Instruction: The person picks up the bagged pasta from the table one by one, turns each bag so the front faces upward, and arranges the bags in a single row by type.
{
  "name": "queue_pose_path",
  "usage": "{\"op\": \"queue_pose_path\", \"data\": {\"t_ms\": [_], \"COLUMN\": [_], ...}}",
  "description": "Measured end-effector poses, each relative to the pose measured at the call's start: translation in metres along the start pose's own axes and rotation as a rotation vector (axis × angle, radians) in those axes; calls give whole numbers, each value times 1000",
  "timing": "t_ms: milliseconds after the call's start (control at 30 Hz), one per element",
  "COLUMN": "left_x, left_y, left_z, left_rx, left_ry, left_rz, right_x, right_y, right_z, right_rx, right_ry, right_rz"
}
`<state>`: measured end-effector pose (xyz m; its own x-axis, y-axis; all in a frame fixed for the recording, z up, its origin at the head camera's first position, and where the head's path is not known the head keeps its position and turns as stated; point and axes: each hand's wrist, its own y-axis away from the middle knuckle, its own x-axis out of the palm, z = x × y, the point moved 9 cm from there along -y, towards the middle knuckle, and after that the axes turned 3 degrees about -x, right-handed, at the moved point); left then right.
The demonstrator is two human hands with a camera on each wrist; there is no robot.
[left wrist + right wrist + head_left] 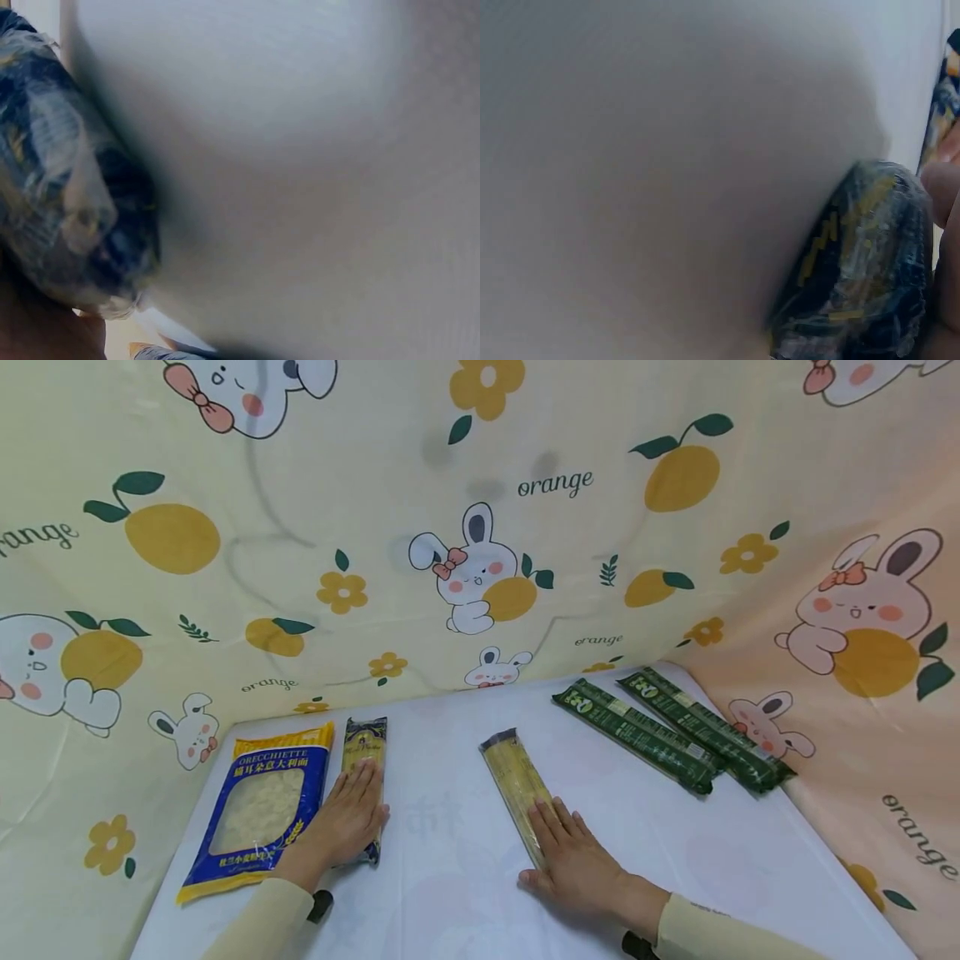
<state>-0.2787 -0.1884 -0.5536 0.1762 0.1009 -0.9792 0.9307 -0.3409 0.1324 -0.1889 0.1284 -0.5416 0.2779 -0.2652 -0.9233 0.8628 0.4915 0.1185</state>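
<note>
My left hand (341, 827) touched the dark pack (366, 737), my right hand (581, 864) the yellow pack (516, 774). Flat, ungripping, both seemed best pressed lightly.

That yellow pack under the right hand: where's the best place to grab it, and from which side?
Probably the middle of the yellow pack, from above and the right, pinching both long edges. It lies flat and is long and narrow, so a hand should span it; the right hand rests on its near part.
</note>
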Motion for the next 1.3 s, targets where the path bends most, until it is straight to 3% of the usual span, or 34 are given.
{"op": "queue_pose_path", "data": {"t_ms": [267,767,1133,1300], "left_x": [-6,-13,-8,-16], "left_y": [-4,-4,7,-1], "left_z": [3,-4,-1,-9], "left_rx": [5,27,7,-38], "left_ry": [6,23,8,7], "left_rz": [-10,-30,-62,-46], "right_x": [4,-13,3,7], "right_y": [-7,-1,5,2], "right_z": [20,-9,-3,5], "right_rx": [-71,-96,-95,-99], "right_ry": [-65,-42,92,113], "right_rz": [35,-52,-12,0]}}
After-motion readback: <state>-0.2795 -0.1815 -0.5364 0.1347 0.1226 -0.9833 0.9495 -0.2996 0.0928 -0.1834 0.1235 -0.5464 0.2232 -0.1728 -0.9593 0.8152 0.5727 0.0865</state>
